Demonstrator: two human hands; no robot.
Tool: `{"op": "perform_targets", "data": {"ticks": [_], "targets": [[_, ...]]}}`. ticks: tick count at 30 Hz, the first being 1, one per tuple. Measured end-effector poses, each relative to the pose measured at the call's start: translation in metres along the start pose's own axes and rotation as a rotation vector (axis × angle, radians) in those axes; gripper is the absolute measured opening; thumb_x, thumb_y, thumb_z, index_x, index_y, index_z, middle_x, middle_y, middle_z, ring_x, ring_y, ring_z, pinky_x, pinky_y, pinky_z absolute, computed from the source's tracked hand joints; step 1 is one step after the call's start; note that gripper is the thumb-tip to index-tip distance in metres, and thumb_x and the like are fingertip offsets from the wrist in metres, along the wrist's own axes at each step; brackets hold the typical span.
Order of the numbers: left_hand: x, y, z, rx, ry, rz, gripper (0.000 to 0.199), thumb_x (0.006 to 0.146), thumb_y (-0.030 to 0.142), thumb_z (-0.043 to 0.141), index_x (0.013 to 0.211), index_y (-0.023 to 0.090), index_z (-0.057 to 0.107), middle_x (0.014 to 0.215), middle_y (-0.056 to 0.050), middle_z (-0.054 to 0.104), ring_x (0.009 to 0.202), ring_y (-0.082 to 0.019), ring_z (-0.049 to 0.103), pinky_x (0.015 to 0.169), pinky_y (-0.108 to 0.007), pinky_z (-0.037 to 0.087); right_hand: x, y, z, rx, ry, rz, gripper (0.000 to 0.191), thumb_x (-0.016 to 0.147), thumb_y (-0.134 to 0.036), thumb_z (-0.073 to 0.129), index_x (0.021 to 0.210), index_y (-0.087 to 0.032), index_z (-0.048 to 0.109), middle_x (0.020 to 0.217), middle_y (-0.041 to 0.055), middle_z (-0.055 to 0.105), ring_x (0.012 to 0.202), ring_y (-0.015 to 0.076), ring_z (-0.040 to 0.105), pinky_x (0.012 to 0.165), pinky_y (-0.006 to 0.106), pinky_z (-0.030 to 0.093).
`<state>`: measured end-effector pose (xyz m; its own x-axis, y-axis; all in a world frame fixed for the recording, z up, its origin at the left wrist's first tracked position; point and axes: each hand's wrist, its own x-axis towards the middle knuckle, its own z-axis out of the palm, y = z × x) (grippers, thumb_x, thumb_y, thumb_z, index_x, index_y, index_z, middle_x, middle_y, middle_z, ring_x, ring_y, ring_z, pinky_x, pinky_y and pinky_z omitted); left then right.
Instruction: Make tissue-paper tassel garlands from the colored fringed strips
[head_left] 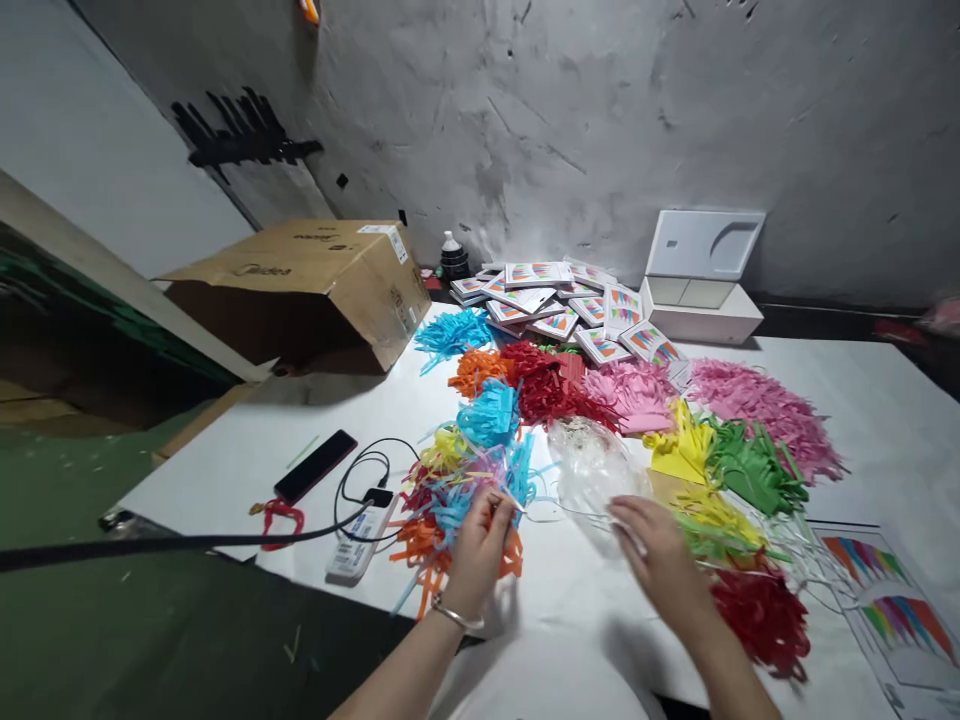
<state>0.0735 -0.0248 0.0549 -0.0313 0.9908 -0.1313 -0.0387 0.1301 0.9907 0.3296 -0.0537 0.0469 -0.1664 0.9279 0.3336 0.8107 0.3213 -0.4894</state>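
My left hand (484, 535), with a bangle at the wrist, pinches a thin white string (574, 511) beside a pile of multicoloured paper tassels (450, 490). The string runs right to my right hand (649, 545), whose fingers are closed around it. Behind the string lies a clear plastic bag (596, 460). To the right of my right hand are yellow tassels (684, 445), green tassels (757, 468) and dark red tassels (765, 610), with loose white strings among them.
A large cardboard box (300, 265) lies open at the back left. A phone (315, 466), a power bank (358, 540) and cables sit at the left. Packaged cards (540, 300) and a white box (701, 300) stand at the back. Printed sheets (892, 610) lie at the right.
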Motion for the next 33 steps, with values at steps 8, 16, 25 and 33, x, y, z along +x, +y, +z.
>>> {"op": "perform_targets", "data": {"ticks": [8, 16, 25, 33], "targets": [[-0.019, -0.004, 0.015, 0.095, -0.147, 0.07, 0.024, 0.089, 0.038, 0.048, 0.079, 0.017, 0.054, 0.071, 0.001, 0.048, 0.059, -0.01, 0.041, 0.054, -0.021, 0.034, 0.033, -0.087, 0.024, 0.535, -0.104, -0.015, 0.017, 0.091, -0.024, 0.05, 0.104, -0.023, 0.061, 0.096, 0.0052, 0.064, 0.092, 0.0189, 0.058, 0.081, 0.033, 0.046], [-0.021, -0.002, 0.01, 0.03, -0.273, 0.022, 0.025, 0.09, 0.037, 0.049, 0.076, 0.017, 0.052, 0.061, 0.005, 0.041, 0.053, -0.009, 0.036, 0.052, -0.021, 0.031, 0.028, -0.075, 0.03, 0.697, -0.224, 0.009, 0.022, 0.09, -0.018, 0.047, 0.104, -0.023, 0.063, 0.094, 0.0048, 0.061, 0.08, 0.0149, 0.057, 0.072, 0.027, 0.046], [-0.018, 0.013, 0.019, -0.431, -0.383, -0.274, 0.023, 0.086, 0.038, 0.056, 0.078, 0.019, 0.046, 0.069, 0.003, 0.056, 0.04, -0.003, 0.037, 0.039, -0.016, 0.025, 0.015, -0.05, 0.044, 0.571, -0.065, 0.128, 0.015, 0.086, -0.024, 0.057, 0.088, -0.026, 0.072, 0.081, 0.0014, 0.072, 0.078, 0.016, 0.064, 0.078, 0.029, 0.046], [-0.008, 0.027, 0.003, -0.556, -0.253, -0.317, 0.028, 0.077, 0.034, 0.069, 0.078, 0.019, 0.045, 0.065, 0.005, 0.054, 0.044, -0.004, 0.043, 0.037, -0.011, 0.033, -0.009, 0.069, 0.024, 0.313, 0.136, 0.573, 0.028, 0.08, -0.024, 0.048, 0.09, -0.018, 0.074, 0.088, 0.0092, 0.073, 0.085, 0.0227, 0.066, 0.079, 0.037, 0.05]]}}
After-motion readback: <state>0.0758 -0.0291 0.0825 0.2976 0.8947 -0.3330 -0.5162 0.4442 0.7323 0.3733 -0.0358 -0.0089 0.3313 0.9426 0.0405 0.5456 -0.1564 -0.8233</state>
